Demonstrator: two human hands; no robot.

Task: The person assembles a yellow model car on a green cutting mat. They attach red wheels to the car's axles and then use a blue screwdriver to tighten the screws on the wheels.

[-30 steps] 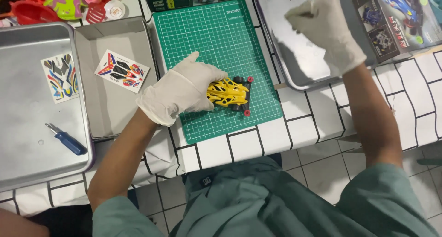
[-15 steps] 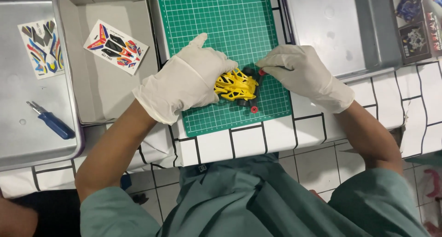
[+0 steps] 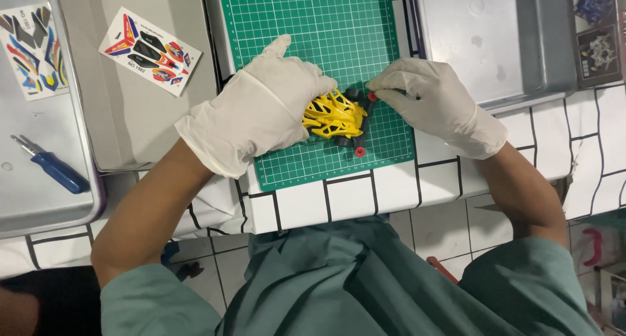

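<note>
Yellow toy car [image 3: 334, 114] on green cutting mat [image 3: 306, 23] — pressed under gloved left hand [image 3: 261, 111], just beside right hand [image 3: 433, 101] pinching red roller [image 3: 373, 96].

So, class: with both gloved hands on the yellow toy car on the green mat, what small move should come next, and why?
Probably a small press or twist with the right hand, while the left hand holds the yellow toy car flat on the green cutting mat. The right fingertips already pinch at the small red part on the car's far corner, and the left palm covers its other end, so it looks braced.
</note>
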